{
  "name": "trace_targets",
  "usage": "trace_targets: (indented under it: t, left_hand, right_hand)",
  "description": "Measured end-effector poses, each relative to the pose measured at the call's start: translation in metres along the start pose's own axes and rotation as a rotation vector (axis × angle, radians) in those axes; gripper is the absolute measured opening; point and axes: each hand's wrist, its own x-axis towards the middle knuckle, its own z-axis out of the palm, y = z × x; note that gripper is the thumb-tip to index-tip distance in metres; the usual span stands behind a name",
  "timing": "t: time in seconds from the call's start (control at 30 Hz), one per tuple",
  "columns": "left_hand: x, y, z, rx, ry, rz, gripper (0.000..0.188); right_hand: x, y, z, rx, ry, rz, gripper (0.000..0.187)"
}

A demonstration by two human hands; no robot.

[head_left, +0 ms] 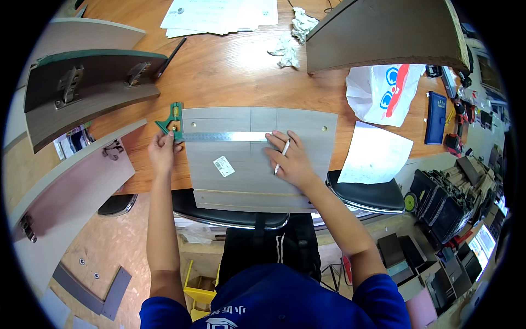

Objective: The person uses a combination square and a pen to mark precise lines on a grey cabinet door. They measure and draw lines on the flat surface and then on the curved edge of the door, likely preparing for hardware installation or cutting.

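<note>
Green-ended metal ruler (230,136) lies mid-frame on a flat grey board (263,172); left hand (163,153) pinches it, half-curled right hand (296,160) holds a white pen (282,156).

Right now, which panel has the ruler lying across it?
The grey panel with the white label, flat between the hands. The brown panel at upper right and the hinged panels at left have no ruler on them.

Wkshop: hinged panels (104,79), combo sq. (224,136)
</note>
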Motion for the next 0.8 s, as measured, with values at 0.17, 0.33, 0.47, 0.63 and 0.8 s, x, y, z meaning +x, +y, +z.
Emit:
trace_targets:
  t: [0.17, 0.33, 0.47, 0.63, 0.8]
  left_hand:
    - [-0.008, 0.015, 0.023, 0.352, 0.083, 0.088, 0.037]
    - [-0.003, 0.006, 0.033, 0.346, 0.204, 0.282, 0.04]
    - [-0.007, 0.011, 0.054, 0.003, 0.26, 0.247, 0.045]
    - [0.002, 0.007, 0.053, 0.166, 0.274, 0.215, 0.039]
    - [0.012, 0.012, 0.061, 0.346, 0.319, 0.289, 0.034]
  right_hand:
    - [0.0, -0.005, -0.009, -0.088, -0.015, 0.037, 0.034]
    - [0.002, -0.009, -0.007, -0.099, -0.001, 0.067, 0.035]
    - [-0.005, -0.001, -0.001, 0.021, -0.005, -0.033, 0.038]
    - [0.003, -0.009, 0.002, -0.032, -0.042, 0.034, 0.038]
    - [0.002, -0.007, 0.007, -0.117, -0.005, 0.078, 0.035]
